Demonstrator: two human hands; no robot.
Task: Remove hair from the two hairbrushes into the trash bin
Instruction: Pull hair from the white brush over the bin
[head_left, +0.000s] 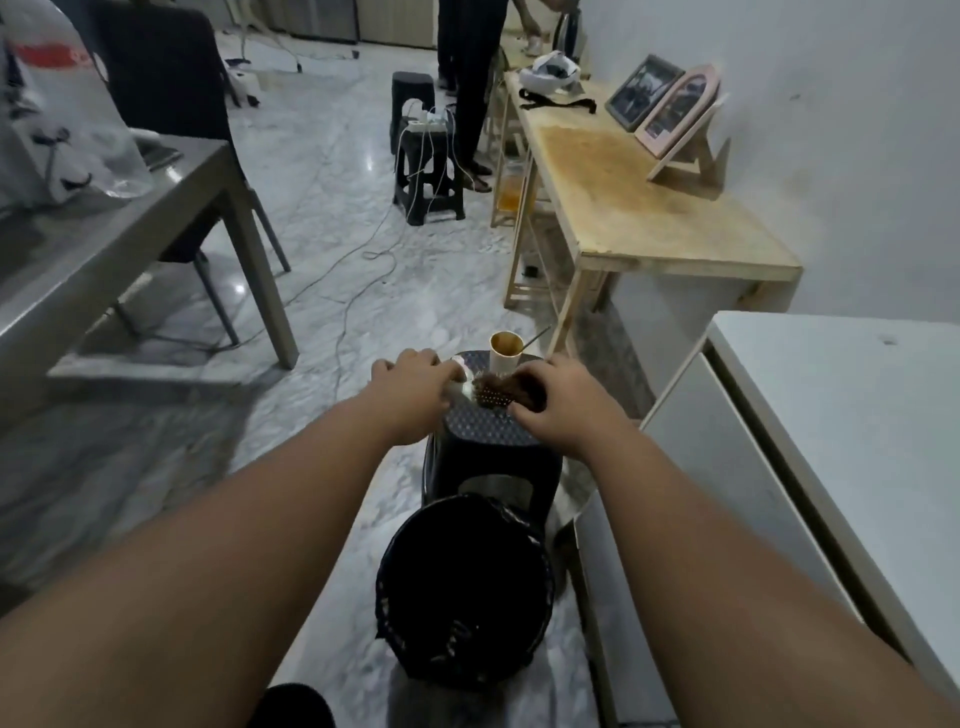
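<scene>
Hairbrush (491, 393) lies on top of a dark plastic stool (483, 423), bristles up, clogged with brown hair (522, 387). Left hand (415, 387) rests at the brush's pale end, fingers curled; whether that grip actually holds the brush cannot be told. Right hand (558, 402) is pinched on the hair clump, grip clenched around it. Beige cup (505, 352) stands just behind the brush on the same stool. Trash bin (465, 590), black-lined, sits on the floor just in front of the stool.
</scene>
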